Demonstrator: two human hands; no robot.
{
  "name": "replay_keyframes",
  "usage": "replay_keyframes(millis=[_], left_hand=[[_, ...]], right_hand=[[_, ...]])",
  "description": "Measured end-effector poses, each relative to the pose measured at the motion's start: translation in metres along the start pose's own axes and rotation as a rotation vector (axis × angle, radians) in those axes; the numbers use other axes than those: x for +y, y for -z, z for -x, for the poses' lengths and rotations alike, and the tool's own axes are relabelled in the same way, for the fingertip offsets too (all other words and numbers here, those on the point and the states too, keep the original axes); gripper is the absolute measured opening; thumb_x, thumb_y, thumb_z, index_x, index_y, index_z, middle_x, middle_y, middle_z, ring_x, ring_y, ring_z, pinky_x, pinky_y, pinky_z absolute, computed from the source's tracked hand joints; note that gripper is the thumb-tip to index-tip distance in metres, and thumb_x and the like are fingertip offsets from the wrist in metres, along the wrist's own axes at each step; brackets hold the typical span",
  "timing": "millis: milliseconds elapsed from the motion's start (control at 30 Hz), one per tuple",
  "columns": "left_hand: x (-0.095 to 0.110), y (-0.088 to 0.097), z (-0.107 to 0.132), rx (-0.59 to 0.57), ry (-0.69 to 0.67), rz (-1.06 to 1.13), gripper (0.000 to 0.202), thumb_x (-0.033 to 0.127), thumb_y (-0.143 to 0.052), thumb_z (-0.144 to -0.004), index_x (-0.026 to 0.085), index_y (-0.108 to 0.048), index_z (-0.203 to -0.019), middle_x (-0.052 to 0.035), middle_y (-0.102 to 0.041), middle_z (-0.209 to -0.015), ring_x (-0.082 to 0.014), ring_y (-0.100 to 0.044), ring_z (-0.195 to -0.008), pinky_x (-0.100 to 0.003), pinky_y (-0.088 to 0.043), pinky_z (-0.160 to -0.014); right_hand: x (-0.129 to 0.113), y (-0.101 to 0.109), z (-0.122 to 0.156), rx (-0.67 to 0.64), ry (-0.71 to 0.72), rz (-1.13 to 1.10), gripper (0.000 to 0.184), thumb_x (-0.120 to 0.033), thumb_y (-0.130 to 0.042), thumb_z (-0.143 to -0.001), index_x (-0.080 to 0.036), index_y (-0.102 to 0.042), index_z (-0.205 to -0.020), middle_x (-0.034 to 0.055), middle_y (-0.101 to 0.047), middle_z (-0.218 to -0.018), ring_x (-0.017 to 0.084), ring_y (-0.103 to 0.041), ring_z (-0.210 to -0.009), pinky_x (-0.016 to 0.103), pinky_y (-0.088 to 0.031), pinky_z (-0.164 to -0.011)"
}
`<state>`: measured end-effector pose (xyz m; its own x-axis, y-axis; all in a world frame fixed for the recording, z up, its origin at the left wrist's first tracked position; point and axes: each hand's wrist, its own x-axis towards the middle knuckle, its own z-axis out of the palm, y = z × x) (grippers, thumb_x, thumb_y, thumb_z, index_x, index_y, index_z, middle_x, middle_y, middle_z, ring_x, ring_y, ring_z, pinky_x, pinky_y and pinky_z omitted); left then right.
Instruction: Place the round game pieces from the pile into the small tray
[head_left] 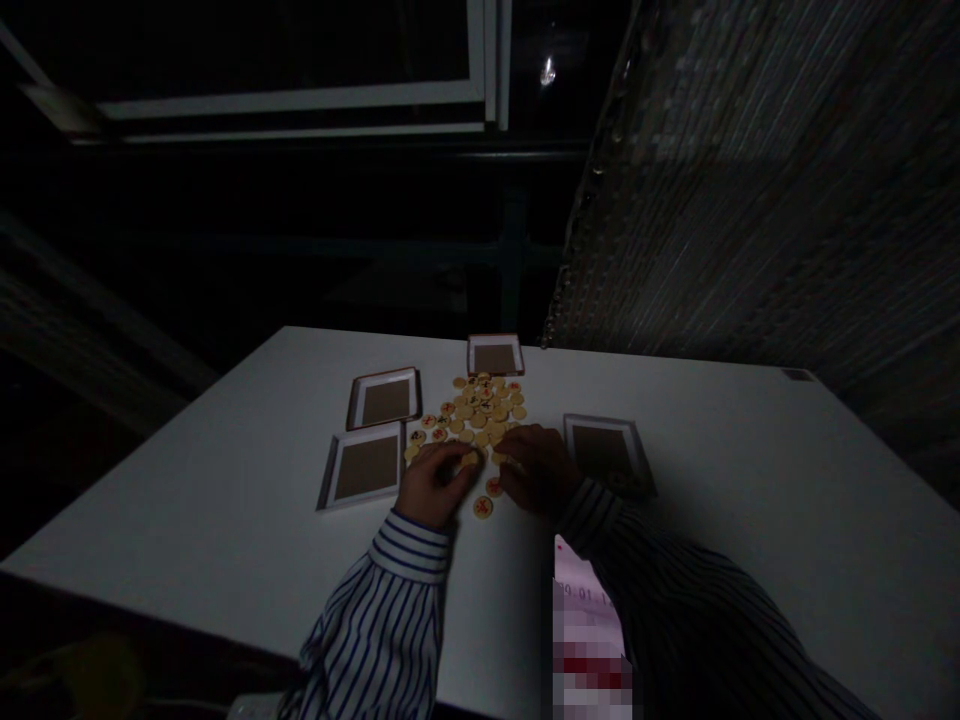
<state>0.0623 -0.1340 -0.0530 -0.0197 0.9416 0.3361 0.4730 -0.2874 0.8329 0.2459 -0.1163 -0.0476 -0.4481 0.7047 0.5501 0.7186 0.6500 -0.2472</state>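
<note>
A heap of round wooden game discs with red and black marks lies in the middle of a white table. My left hand rests at the heap's near edge, fingers curled, its fingertips on one disc. My right hand lies beside it, fingers curled over discs at the heap's near right edge. Two loose discs sit between my hands. Both sleeves are striped.
Several shallow square trays ring the heap: two at the left, one at the back, one at the right. A beaded curtain hangs at the back right. The room is dark.
</note>
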Motion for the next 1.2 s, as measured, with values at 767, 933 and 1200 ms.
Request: replay_keyframes(millis=[767,933,1200], left_hand=[[-0.003,0.003,-0.002,0.039,0.410,0.637,0.033,0.037,-0.069,-0.063,0.014,-0.064,-0.086,-0.0059,-0.069,-0.079,-0.0164,-0.064,-0.076,-0.032,-0.048,-0.077],[-0.010,0.001,-0.002,0.049,0.387,0.568,0.034,0.039,-0.068,-0.063,0.014,-0.066,-0.086,-0.0063,-0.069,-0.085,-0.0161,-0.062,-0.079,-0.029,-0.047,-0.075],[-0.002,-0.001,-0.002,-0.023,0.435,0.651,0.035,0.038,-0.069,-0.061,0.014,-0.064,-0.086,-0.0033,-0.067,-0.073,-0.0115,-0.060,-0.063,-0.021,-0.046,-0.058]], right_hand=[[-0.001,0.001,-0.002,0.030,0.055,-0.039,0.020,-0.018,-0.053,-0.070,-0.016,-0.060,-0.088,0.0071,-0.061,-0.090,0.019,-0.052,-0.086,0.034,-0.037,-0.076],[-0.002,-0.001,-0.003,-0.008,0.057,-0.052,0.021,-0.020,-0.052,-0.074,-0.017,-0.059,-0.094,0.0073,-0.062,-0.092,0.019,-0.053,-0.088,0.034,-0.038,-0.078],[-0.010,0.001,-0.008,-0.085,0.107,-0.055,0.025,-0.028,-0.051,-0.080,-0.017,-0.054,-0.102,0.0067,-0.063,-0.098,0.019,-0.053,-0.089,0.033,-0.036,-0.079]])
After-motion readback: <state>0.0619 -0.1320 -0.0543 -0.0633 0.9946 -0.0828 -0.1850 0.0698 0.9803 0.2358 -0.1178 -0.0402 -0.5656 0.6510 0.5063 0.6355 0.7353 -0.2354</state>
